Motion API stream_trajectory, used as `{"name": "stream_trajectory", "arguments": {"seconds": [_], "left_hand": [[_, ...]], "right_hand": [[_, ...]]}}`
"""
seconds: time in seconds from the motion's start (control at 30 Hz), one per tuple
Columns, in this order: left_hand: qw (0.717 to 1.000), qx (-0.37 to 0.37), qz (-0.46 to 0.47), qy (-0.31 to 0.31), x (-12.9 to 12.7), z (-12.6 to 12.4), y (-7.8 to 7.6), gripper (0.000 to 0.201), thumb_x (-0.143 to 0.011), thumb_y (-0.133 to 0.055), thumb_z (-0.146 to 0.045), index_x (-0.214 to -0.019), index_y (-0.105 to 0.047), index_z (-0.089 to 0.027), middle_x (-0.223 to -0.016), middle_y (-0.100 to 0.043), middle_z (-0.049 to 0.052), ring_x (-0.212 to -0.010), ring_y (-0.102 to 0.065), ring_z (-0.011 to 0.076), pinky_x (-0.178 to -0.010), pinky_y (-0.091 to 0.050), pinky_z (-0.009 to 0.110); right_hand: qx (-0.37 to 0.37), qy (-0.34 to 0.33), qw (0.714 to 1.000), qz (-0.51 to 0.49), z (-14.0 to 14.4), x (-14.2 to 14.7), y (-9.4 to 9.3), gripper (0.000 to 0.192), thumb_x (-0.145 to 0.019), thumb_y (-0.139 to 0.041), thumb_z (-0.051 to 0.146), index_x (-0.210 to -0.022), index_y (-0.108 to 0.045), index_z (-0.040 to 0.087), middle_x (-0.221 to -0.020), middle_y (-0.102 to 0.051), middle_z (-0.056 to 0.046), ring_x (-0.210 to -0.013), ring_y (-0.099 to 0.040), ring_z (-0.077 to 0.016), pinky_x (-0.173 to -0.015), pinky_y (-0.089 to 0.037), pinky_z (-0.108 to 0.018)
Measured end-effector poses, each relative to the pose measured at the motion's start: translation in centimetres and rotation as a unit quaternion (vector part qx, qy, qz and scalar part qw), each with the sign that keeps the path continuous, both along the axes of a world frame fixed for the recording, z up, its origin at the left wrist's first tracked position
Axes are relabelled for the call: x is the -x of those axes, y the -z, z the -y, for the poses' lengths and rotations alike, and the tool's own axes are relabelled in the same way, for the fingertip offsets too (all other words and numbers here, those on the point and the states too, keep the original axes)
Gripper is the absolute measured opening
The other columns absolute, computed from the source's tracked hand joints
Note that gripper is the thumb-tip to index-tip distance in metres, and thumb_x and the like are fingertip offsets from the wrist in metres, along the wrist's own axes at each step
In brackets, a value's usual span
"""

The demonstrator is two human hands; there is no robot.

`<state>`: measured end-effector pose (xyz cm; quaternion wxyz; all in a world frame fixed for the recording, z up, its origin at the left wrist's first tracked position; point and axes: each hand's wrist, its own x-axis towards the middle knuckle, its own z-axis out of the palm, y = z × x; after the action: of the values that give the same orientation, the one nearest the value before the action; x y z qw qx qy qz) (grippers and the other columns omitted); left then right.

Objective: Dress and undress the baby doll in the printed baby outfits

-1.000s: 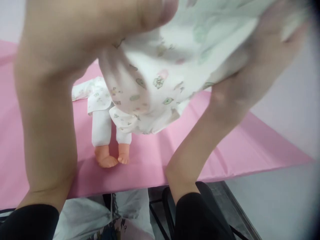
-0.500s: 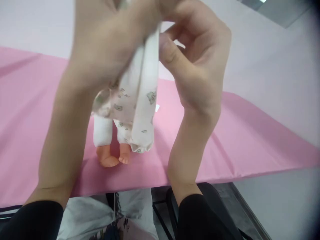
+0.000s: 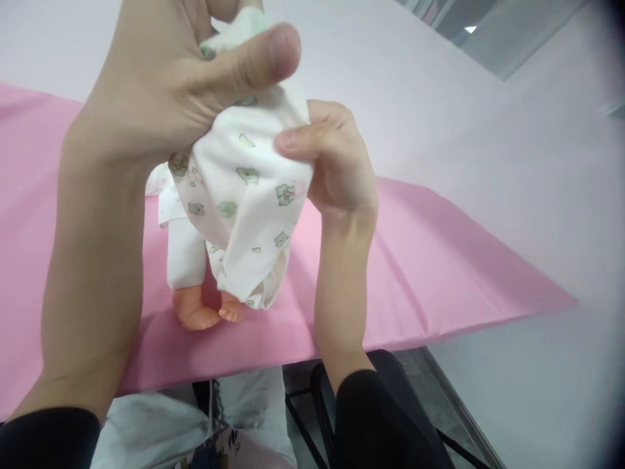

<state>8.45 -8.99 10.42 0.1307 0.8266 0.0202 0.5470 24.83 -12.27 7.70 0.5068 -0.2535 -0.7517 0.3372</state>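
Note:
A white baby garment (image 3: 254, 189) printed with small green animals hangs between my hands, raised over the table. At its upper left, my left hand (image 3: 190, 78) grips it, thumb stretched across the front of the cloth. My right hand (image 3: 336, 156) pinches its right edge, thumb in front and fingers behind. Below and behind the cloth is a baby doll (image 3: 193, 309), of which the bare feet and a white-clothed leg show. The garment hides most of its body, and its lower end hangs close by the doll's feet.
A pink cover (image 3: 415, 273) lies over the table, its front edge near my lap. Beyond it stands a pale wall (image 3: 439, 130). A black chair (image 3: 390, 384) is below the table edge at the right.
My right hand has moved down and left along the garment's edge. The cloth, narrow and folded before, is now spread wider with its print facing me. My left hand has shifted left.

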Motion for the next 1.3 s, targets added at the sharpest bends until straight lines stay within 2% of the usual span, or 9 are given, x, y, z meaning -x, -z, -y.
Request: {"name": "stream_trajectory", "arguments": {"seconds": [0.1,0.27,0.4,0.53,0.73,0.9,1.07,1.2,1.3], "left_hand": [[0.996,0.040,-0.049,-0.062,0.2,-1.4,0.6,0.051,-0.086,-0.047,-0.050,-0.059,-0.041,-0.007,-0.064,-0.034,-0.006,-0.072,-0.057,0.0082,-0.076,-0.048,0.043],[0.962,0.107,-0.248,0.035,0.7,-1.8,1.0,0.054,-0.067,-0.073,-0.053,-0.077,-0.061,-0.001,-0.060,-0.052,-0.003,-0.048,-0.045,0.0003,-0.046,-0.038,0.017],[0.973,0.129,-0.190,0.026,0.5,-0.6,0.8,0.039,-0.079,-0.068,-0.040,-0.064,-0.051,-0.008,-0.049,-0.041,-0.008,-0.039,-0.038,-0.0032,-0.039,-0.021,0.008],[0.973,0.167,-0.153,0.041,-0.1,-0.3,1.0,0.037,-0.088,-0.053,-0.040,-0.071,-0.050,-0.008,-0.063,-0.040,-0.007,-0.050,-0.039,-0.0053,-0.053,-0.034,0.013],[0.964,0.187,-0.185,0.039,0.1,-0.5,1.1,0.045,-0.084,-0.053,-0.048,-0.090,-0.060,-0.004,-0.073,-0.046,-0.004,-0.063,-0.043,-0.0030,-0.067,-0.042,0.027],[0.955,0.184,-0.220,-0.078,1.1,-0.7,0.9,0.051,-0.069,-0.070,-0.053,-0.074,-0.061,-0.003,-0.063,-0.049,-0.003,-0.051,-0.046,-0.0005,-0.062,-0.047,0.037],[0.980,0.170,-0.089,0.055,0.9,-1.1,1.2,0.040,-0.094,-0.045,-0.037,-0.111,-0.063,-0.005,-0.083,-0.051,0.000,-0.087,-0.059,0.0100,-0.083,-0.044,0.035],[0.984,0.163,-0.054,0.043,-0.1,-1.0,1.5,0.040,-0.094,-0.045,-0.036,-0.103,-0.062,-0.002,-0.080,-0.048,0.000,-0.087,-0.058,0.0089,-0.084,-0.042,0.029],[0.980,0.178,-0.072,0.045,-0.2,-0.8,1.5,0.035,-0.092,-0.049,-0.037,-0.095,-0.061,-0.004,-0.080,-0.048,0.000,-0.078,-0.053,0.0055,-0.081,-0.044,0.029]], "right_hand": [[0.036,-0.020,0.998,-0.042,0.0,0.5,-0.1,0.018,-0.069,-0.061,0.035,-0.066,-0.046,0.026,-0.067,-0.044,0.000,-0.063,-0.046,-0.0184,-0.058,-0.044,-0.032],[0.011,0.056,0.991,-0.122,0.4,-0.1,-0.3,0.037,-0.074,-0.068,0.038,-0.068,-0.034,0.025,-0.064,-0.034,0.003,-0.054,-0.038,-0.0141,-0.046,-0.037,-0.026],[-0.020,0.025,0.999,-0.009,1.1,-1.9,-0.6,0.035,-0.069,-0.077,0.040,-0.091,-0.053,0.026,-0.070,-0.052,0.003,-0.058,-0.050,-0.0150,-0.046,-0.042,-0.026],[0.025,0.056,0.979,0.193,1.7,-2.3,-0.7,0.021,-0.069,-0.080,0.027,-0.081,-0.064,0.020,-0.078,-0.063,0.000,-0.076,-0.061,-0.0178,-0.062,-0.052,-0.026],[0.059,0.029,0.998,0.007,0.6,-1.5,-0.2,0.015,-0.079,-0.068,0.039,-0.082,-0.065,0.025,-0.081,-0.067,-0.001,-0.091,-0.065,-0.0225,-0.073,-0.055,-0.029],[0.094,0.006,0.992,-0.082,0.4,-0.9,-0.3,0.019,-0.085,-0.061,0.041,-0.081,-0.061,0.023,-0.087,-0.067,-0.004,-0.100,-0.063,-0.0272,-0.081,-0.056,-0.037],[0.060,-0.042,0.996,-0.044,0.3,-0.6,0.2,0.036,-0.069,-0.080,0.035,-0.096,-0.061,0.021,-0.104,-0.066,-0.005,-0.103,-0.062,-0.0281,-0.085,-0.056,-0.038],[0.093,-0.030,0.995,0.026,-0.5,-0.4,1.1,0.024,-0.067,-0.078,0.022,-0.088,-0.067,0.024,-0.095,-0.069,-0.004,-0.100,-0.063,-0.0275,-0.086,-0.056,-0.037],[0.081,-0.024,0.995,-0.047,-1.1,-1.0,1.0,0.014,-0.072,-0.074,0.026,-0.085,-0.067,0.025,-0.091,-0.068,-0.003,-0.100,-0.063,-0.0266,-0.089,-0.054,-0.037]]}}
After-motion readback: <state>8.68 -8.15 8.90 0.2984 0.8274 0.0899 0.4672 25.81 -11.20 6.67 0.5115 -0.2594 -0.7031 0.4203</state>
